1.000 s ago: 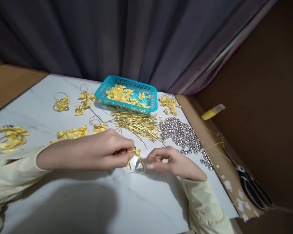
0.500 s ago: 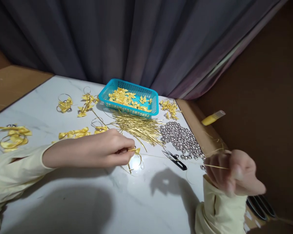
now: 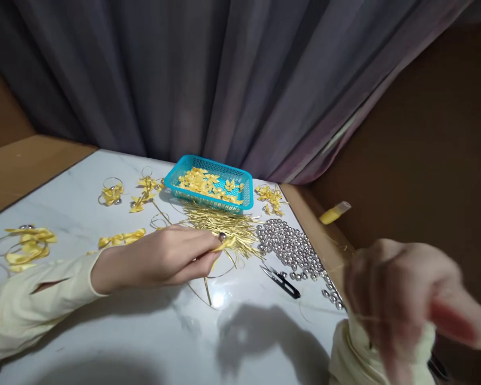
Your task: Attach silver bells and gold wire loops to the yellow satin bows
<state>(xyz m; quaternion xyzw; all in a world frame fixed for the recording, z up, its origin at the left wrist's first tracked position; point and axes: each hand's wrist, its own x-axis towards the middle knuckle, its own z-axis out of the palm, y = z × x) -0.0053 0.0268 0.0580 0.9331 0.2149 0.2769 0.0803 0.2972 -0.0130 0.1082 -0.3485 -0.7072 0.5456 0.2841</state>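
Note:
Between its thumb and fingers, my left hand pinches a yellow ribbon bow. A shiny silver bead sits at the bow's middle, and thin gold ties hang below the fingers. My right hand is raised off the table's right edge, smeared by motion; its thumb points right and its fingertips are hidden. Thread snips with black handles lie between the two hands. Gold twist ties are piled just beyond the left hand, beside a heap of silver beads.
A blue basket of yellow bows stands at the table's back. Finished-looking bow clusters with loops lie at the left, more bows right of the basket. A yellow-filled tube is past the right edge. A curtain hangs behind.
My right hand has moved right and closer to the camera, and the thread stretched between the hands no longer shows clearly. My left hand has turned, bringing the bow and bead into view.

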